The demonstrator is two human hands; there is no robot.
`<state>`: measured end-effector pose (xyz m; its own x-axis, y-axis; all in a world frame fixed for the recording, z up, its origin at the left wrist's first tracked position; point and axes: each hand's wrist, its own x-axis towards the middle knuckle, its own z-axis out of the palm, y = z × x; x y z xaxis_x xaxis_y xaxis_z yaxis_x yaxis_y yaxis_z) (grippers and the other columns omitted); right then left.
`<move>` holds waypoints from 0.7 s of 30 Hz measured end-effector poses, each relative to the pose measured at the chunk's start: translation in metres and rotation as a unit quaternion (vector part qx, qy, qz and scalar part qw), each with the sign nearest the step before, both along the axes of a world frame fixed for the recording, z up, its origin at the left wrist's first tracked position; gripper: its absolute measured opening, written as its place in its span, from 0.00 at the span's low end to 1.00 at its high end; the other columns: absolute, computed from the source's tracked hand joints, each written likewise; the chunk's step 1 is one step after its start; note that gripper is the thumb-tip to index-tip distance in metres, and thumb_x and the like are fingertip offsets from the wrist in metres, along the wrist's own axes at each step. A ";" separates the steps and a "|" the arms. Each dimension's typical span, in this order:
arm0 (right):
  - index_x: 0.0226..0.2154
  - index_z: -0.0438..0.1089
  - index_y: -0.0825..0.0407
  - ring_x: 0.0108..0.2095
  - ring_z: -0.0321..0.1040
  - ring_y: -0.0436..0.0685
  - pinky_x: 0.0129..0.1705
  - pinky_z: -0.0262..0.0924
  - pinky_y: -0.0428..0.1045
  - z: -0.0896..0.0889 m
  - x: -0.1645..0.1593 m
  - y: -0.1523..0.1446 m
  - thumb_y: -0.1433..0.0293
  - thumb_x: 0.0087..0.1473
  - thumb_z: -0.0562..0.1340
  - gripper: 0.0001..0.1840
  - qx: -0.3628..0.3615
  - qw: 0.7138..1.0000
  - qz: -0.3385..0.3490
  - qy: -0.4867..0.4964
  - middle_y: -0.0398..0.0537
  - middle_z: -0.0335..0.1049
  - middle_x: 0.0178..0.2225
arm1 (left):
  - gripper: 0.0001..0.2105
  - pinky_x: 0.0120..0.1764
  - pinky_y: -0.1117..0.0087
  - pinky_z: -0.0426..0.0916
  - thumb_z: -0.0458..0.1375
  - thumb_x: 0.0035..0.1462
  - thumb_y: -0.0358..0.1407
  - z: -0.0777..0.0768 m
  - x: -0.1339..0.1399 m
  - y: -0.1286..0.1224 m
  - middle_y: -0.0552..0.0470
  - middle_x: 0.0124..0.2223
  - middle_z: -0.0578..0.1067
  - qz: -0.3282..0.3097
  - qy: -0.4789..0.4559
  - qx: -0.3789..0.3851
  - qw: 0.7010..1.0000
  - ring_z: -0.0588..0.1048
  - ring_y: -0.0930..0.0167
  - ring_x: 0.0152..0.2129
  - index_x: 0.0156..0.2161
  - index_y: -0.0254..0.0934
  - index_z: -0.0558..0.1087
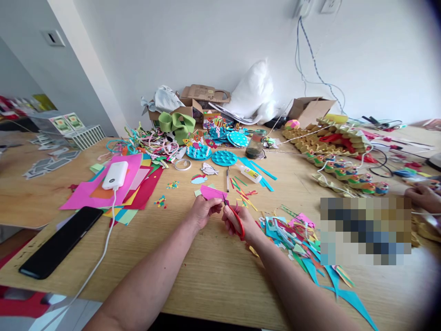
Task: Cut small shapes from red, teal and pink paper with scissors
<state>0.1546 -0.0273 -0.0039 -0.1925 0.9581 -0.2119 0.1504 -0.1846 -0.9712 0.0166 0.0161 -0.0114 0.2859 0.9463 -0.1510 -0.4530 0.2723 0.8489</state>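
Note:
In the middle of the table my left hand [206, 211] pinches a small piece of pink paper [211, 193]. Close beside it, my right hand [237, 221] grips red-handled scissors [240, 225], their blades pointing at the paper's right end. Whether the blades are apart cannot be made out. Beyond the hands lie a pen [228, 179], a white fish cut-out [209, 169] and a blue and red paper shape [199, 179]. A glue bottle [251, 174] lies on its side to the right of the pen, near thin coloured paper strips [243, 188].
Coloured paper sheets [138, 197] with a white power bank [115, 175] lie left, near a black phone [60, 241]. Paper scraps [292, 234] spread beside my right forearm. Blue dimpled discs [223, 158] and a glass jar [255, 145] stand behind. Another person's hand [423, 197] is at right.

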 end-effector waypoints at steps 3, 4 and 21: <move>0.22 0.62 0.54 0.11 0.58 0.46 0.12 0.46 0.41 0.001 0.001 0.000 0.46 0.46 0.61 0.26 0.000 1.000 0.004 -0.004 0.39 0.62 0.12 | 0.08 0.24 0.73 0.61 0.65 0.38 0.33 -0.001 0.000 0.000 0.53 0.22 0.71 0.001 0.002 0.003 1.000 0.68 0.75 0.19 0.23 0.32 0.71; 0.22 0.62 0.54 0.11 0.58 0.46 0.12 0.46 0.41 0.002 0.001 -0.001 0.46 0.46 0.61 0.26 0.000 1.000 0.005 -0.007 0.39 0.61 0.12 | 0.08 0.24 0.73 0.61 0.65 0.38 0.33 -0.001 0.000 0.000 0.54 0.21 0.71 0.002 0.003 0.004 1.000 0.68 0.75 0.19 0.23 0.32 0.71; 0.21 0.63 0.54 0.10 0.56 0.45 0.13 0.46 0.41 0.006 0.003 -0.001 0.48 0.46 0.62 0.25 0.000 1.000 -0.002 -0.010 0.37 0.59 0.12 | 0.10 0.26 0.73 0.63 0.67 0.39 0.35 -0.001 0.000 0.001 0.52 0.23 0.73 0.000 -0.010 -0.011 1.000 0.70 0.75 0.20 0.25 0.32 0.73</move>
<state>0.1576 -0.0287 0.0021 -0.1845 0.9588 -0.2162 0.1687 -0.1858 -0.9680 0.0162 0.0168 -0.0127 0.2884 0.9429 -0.1667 -0.4706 0.2912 0.8329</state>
